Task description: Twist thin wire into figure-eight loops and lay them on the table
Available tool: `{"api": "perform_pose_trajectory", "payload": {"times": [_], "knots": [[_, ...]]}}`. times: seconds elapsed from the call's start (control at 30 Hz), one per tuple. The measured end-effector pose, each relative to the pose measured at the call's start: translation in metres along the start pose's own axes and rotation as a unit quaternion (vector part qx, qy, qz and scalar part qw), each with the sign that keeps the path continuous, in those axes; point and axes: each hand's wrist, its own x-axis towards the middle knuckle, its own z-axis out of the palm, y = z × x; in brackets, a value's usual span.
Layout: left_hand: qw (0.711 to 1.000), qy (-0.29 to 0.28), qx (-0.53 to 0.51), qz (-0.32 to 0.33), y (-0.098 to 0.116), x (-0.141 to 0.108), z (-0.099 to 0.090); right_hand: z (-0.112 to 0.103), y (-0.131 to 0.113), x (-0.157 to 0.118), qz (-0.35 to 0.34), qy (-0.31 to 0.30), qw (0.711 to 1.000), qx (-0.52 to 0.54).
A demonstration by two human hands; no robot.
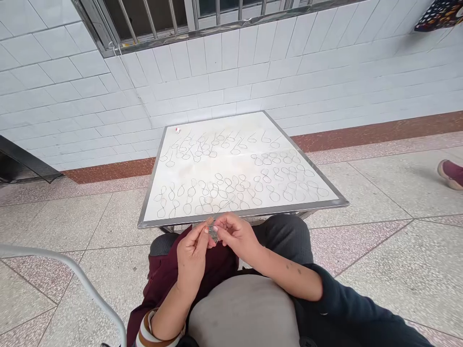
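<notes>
I have the left hand [193,246] and the right hand [235,234] together just off the table's near edge, above the lap, both pinching a small piece of thin wire [213,233] between thumb and fingers; its exact shape is mostly hidden from me. The table [202,168] is white with a grey border, and I see many bent wire loops [217,193] across its near half, with more towards the far side. A small red-and-white object [177,130] sits near the far left corner. Past it I look at a white tiled wall [202,91], a barred window [172,17] and a reddish-brown band [108,171] above the speckled floor [119,221]. A curved grey tube [90,289] stands at my left; a dark red shoe [451,174] shows far right.
</notes>
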Motion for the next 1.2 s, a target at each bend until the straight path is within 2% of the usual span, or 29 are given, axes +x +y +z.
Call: {"api": "perform_pose_trajectory", "payload": {"times": [0.33, 0.53, 0.73, 0.9, 1.1, 1.2], "knots": [[1.000, 0.007, -0.024, -0.003, 0.000, 0.000, 0.001, 0.000, 0.001, -0.002, -0.008, 0.004, 1.000, -0.012], [0.998, 0.013, -0.061, -0.001, -0.008, 0.002, 0.000, -0.002, 0.000, -0.002, -0.017, -0.016, 1.000, 0.009], [0.994, -0.007, -0.105, -0.037, -0.019, 0.005, 0.003, -0.007, -0.003, 0.002, 0.003, 0.058, 0.991, 0.119], [0.984, -0.005, -0.164, -0.066, -0.022, 0.006, 0.006, -0.008, -0.005, 0.002, 0.015, 0.038, 0.988, 0.146], [0.982, -0.031, -0.171, -0.075, -0.019, 0.006, 0.006, -0.006, -0.003, 0.000, 0.008, 0.023, 0.986, 0.162], [0.975, -0.013, -0.207, -0.085, -0.021, 0.006, 0.009, -0.004, -0.002, 0.000, 0.014, 0.023, 0.986, 0.166]]}}
